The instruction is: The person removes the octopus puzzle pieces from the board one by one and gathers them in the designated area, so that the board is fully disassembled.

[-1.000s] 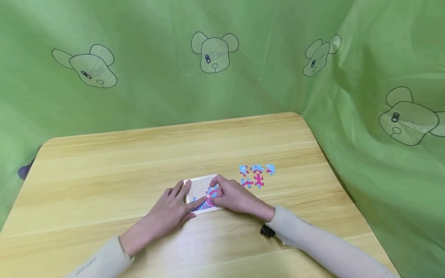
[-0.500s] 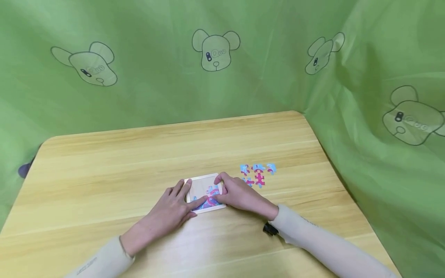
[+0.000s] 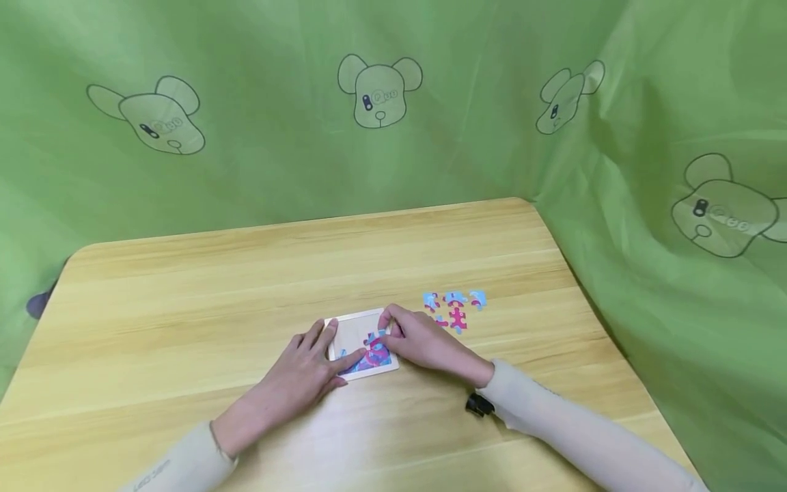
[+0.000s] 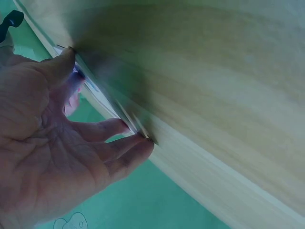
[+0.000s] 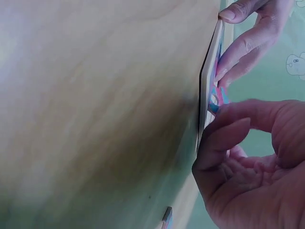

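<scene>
A small puzzle tray (image 3: pixel 367 372) with a pale wooden rim lies on the table in the head view. Purple, pink and blue pieces (image 3: pixel 376 355) fill its near right part; bare board shows at its far left. My left hand (image 3: pixel 301 369) rests over the tray's left side, its index finger pressing on the pieces. Its thumb and other fingertips touch the rim in the left wrist view. At the tray's right side my right hand (image 3: pixel 424 342) pinches a blue-edged puzzle piece (image 5: pixel 213 108) between thumb and index finger, the piece tilted against the tray. Fingers hide part of it.
Several loose pink and blue puzzle pieces (image 3: pixel 457 318) lie on the wooden table (image 3: pixel 246 273) just beyond my right hand, one partly hidden by it. A green curtain (image 3: pixel 258 157) with bear-head outlines hangs behind and at the right of the table.
My right thumb and fingers have shifted slightly away from me along the tray's right side, uncovering the lower right pieces, with a piece now tilted at the fingertips. My left hand stays put.
</scene>
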`<state>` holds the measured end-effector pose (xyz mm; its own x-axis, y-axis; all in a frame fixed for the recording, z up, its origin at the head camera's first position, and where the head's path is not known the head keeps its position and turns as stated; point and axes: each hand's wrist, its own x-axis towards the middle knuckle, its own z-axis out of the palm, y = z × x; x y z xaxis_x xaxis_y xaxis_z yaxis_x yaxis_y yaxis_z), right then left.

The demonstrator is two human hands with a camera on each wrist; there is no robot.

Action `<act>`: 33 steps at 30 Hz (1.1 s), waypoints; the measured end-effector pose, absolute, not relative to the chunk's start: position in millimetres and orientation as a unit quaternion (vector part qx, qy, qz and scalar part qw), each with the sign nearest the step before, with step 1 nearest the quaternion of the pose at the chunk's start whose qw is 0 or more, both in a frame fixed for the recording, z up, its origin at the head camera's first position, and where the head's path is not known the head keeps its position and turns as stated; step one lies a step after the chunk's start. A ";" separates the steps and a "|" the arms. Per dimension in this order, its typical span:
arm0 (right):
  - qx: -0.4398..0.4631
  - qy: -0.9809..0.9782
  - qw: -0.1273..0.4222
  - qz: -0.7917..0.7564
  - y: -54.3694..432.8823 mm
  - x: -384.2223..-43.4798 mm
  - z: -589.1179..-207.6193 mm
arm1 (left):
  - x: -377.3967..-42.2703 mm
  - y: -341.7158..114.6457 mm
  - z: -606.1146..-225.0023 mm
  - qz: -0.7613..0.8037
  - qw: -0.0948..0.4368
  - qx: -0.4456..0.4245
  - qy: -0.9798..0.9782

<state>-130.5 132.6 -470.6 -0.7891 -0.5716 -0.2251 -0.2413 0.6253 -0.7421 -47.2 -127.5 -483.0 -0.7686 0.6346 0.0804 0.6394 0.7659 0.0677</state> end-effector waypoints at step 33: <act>-0.162 0.823 0.190 -0.511 197.4 -115.0 -454.0 | -50.1 -133.3 -480.9 -0.129 -0.037 -0.329 -0.935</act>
